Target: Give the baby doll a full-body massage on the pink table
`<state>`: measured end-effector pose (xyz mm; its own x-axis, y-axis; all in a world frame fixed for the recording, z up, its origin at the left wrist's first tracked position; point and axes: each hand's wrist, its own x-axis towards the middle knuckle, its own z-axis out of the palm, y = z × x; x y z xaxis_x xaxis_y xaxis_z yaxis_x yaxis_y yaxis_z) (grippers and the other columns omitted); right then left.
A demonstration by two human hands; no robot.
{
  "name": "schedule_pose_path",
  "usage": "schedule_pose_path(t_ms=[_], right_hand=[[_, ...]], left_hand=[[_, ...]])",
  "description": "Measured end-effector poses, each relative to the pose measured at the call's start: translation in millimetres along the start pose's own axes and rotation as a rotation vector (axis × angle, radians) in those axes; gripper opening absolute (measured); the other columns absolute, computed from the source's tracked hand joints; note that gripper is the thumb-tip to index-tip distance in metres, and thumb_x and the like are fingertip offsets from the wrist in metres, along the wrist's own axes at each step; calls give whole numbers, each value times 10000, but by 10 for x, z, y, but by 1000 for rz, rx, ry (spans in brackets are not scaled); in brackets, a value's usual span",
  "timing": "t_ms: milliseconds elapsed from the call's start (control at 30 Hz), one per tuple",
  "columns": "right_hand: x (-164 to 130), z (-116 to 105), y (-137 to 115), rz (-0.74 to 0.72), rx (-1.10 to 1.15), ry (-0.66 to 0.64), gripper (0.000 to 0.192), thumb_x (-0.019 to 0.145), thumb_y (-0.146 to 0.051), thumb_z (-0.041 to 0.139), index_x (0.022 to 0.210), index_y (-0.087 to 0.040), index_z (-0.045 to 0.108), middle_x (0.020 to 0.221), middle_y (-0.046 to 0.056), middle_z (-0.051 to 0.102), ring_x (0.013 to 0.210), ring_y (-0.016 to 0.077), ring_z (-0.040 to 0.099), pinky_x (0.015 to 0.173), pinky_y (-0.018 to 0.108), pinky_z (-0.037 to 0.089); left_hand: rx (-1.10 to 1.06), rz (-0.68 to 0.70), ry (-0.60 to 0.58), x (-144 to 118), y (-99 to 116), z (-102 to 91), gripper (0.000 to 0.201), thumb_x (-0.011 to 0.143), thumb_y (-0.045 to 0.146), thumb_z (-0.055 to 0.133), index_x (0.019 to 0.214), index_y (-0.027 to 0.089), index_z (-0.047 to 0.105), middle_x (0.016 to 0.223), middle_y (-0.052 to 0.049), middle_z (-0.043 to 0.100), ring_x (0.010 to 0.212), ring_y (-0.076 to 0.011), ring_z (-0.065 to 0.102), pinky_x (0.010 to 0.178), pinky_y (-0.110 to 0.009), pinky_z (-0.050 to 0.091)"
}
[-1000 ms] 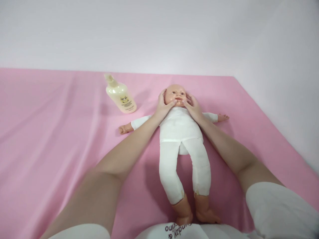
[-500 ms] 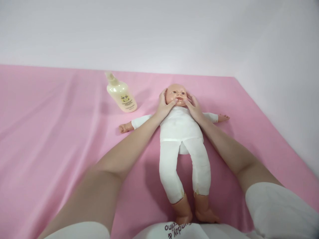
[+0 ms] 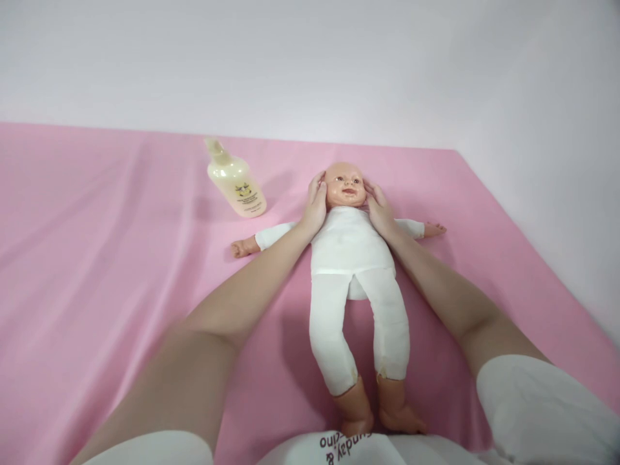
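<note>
**Both hands cupping the doll's head**

I see the doll [image 3: 351, 258] lying on its back on the pink sheet [image 3: 97, 271], head away from me, feet nearest my body. My left hand [image 3: 315, 205] lies flat against the left side of its head, fingers together and pointing up along the cheek. My right hand [image 3: 379, 208] mirrors it on the other side, fingers extended against the cheek. Neither hand grips; the head sits between the two open palms. A cream bottle [image 3: 235, 181] lies on the sheet, well apart, beyond my left hand.
</note>
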<state>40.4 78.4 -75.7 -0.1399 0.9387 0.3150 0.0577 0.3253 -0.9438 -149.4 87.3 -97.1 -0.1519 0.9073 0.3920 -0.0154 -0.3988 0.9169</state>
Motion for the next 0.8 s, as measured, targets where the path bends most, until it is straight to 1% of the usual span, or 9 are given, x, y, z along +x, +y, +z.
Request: schedule_pose_path(t_ms=[100,233,333,467,600,700,800], right_hand=[[-3,3,2,6,17,4,689,881,-730,548,1393,-270,573,1541,85,572,1472,242,500,1265,460,391],[-30,-3,-44,18,28,2,708,884,-737,542,1403,-258,583,1537,89,574,1469,254,506,1255,462,410],[-45,-9,-78,34,14,-2,721,871,-768,547,1397,-277,597,1529,74,582,1473,264,500,1246,467,426],[-39,6,-66,6,28,-6,796,799,-805,631,1400,-285,585,1520,83,589,1484,277,489,1254,462,418],[-30,23,-14,1,29,-25,944,723,-800,730,1470,-264,519,1572,121,525,1489,298,484,1242,457,433],[-29,24,9,16,24,-25,975,701,-796,754,1483,-271,501,1576,123,519,1465,299,513,1234,462,442],[-28,21,8,22,32,-23,997,678,-790,776,1480,-265,500,1575,130,520,1457,302,523,1232,464,446]], left_hand=[[14,1,-7,-15,35,-6,639,941,745,515,1406,308,542,1567,-70,494,1540,-236,389,1306,-421,294],[59,-15,-12,-24,66,-24,735,901,764,566,1429,256,503,1574,-115,473,1528,-264,399,1309,-424,276],[79,-14,-26,-34,85,-35,732,888,752,601,1429,271,490,1582,-108,460,1538,-274,381,1310,-431,263],[93,0,-74,-54,108,-49,814,837,744,677,1460,270,453,1617,-125,411,1561,-294,339,1312,-437,258],[120,19,-86,-63,113,-56,906,776,702,772,1485,251,433,1633,-143,383,1573,-327,309,1321,-452,234],[134,34,-82,-64,103,-50,978,709,688,836,1491,268,425,1639,-138,368,1566,-350,315,1312,-470,249],[135,40,-89,-68,96,-44,1014,676,691,857,1493,278,421,1631,-139,372,1559,-357,325,1301,-478,268]])
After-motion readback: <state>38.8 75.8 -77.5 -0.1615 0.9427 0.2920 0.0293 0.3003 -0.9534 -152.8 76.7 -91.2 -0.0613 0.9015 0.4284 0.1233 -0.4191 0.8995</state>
